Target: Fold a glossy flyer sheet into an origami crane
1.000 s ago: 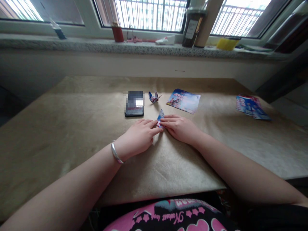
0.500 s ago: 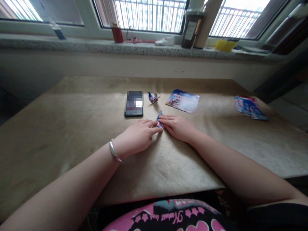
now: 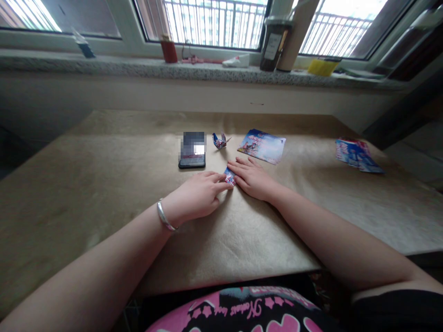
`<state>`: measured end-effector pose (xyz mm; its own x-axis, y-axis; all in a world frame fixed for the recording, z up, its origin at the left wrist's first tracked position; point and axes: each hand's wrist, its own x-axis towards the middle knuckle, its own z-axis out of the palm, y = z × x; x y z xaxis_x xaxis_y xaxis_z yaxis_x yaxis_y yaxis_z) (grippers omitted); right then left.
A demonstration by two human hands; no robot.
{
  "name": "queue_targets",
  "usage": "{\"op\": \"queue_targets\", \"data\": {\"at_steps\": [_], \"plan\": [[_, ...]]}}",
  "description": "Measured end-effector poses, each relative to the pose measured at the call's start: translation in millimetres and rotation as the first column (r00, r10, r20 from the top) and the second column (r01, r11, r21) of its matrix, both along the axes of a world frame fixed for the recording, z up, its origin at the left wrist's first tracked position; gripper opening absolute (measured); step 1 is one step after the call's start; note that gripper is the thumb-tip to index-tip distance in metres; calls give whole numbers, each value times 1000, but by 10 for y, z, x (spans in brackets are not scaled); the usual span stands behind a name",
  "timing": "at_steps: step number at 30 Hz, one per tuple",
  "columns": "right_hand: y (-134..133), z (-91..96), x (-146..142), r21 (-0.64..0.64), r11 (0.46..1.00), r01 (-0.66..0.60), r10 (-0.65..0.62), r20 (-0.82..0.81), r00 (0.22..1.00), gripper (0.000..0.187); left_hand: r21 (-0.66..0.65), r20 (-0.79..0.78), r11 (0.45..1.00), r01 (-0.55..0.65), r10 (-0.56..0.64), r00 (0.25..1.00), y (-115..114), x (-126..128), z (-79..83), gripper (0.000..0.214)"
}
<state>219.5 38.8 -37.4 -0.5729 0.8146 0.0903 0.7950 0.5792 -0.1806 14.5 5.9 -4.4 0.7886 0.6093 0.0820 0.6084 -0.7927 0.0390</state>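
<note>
A small folded piece of patterned paper (image 3: 229,176) lies on the tan table cover (image 3: 104,184) between my two hands. My left hand (image 3: 199,196), with a silver bracelet at the wrist, has its fingers drawn together and holds the paper's left edge down with the fingertips. My right hand (image 3: 254,180) lies flat over the paper's right side, fingers stretched out and slightly spread. Most of the paper is hidden under the fingers.
A dark phone (image 3: 192,150) lies just beyond my left hand. A finished paper crane (image 3: 220,140) and a printed sheet (image 3: 262,145) sit behind my right hand. More printed sheets (image 3: 357,155) lie far right. The windowsill (image 3: 207,69) holds a red cup, a dark jar and a yellow box.
The paper's raised tip has been pressed down flat. My right hand's fingers have slid forward over it and spread out. My left hand has barely moved.
</note>
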Motion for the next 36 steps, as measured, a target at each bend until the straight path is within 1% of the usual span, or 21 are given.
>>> {"op": "queue_targets", "data": {"at_steps": [5, 7, 10, 12, 14, 17, 19, 23, 28, 36], "plan": [[2, 11, -8, -51, 999, 19, -18, 18, 1000, 54, 4, -2, 1000, 5, -5, 1000, 8, -1, -8, 49], [15, -6, -6, -56, 998, 20, -18, 23, 1000, 55, 14, 4, 1000, 8, -8, 1000, 17, 1, -22, 48], [35, -39, 8, -47, 999, 7, -7, 9, 1000, 54, 34, 14, 999, -23, 23, 1000, 26, 11, -49, 46], [43, -55, 18, -9, 1000, 2, -2, -27, 1000, 53, 62, 11, 997, -52, 51, 999, 24, 21, -64, 44], [42, -56, 23, 83, 997, -4, 11, -93, 996, 48, 97, 5, 993, -67, 66, 998, 17, 29, -74, 42], [24, -25, 19, 223, 974, -45, 87, -183, 979, 30, 135, 14, 989, -68, 66, 998, 11, 36, -86, 41], [5, 7, 14, 240, 968, -73, 123, -200, 972, 22, 144, 16, 988, -60, 59, 998, 13, 38, -97, 40], [-36, 64, 17, 225, 972, -67, 107, -168, 980, 17, 145, 12, 987, -68, 67, 998, 17, 55, -123, 40], [-59, 99, 31, 192, 981, -40, 69, -144, 987, 18, 157, -8, 983, -94, 96, 995, -4, 100, -138, 47], [-57, 177, 37, 202, 979, 21, -14, -38, 999, 22, 148, -29, 976, -157, 164, 986, -38, 141, -81, 44]]}}
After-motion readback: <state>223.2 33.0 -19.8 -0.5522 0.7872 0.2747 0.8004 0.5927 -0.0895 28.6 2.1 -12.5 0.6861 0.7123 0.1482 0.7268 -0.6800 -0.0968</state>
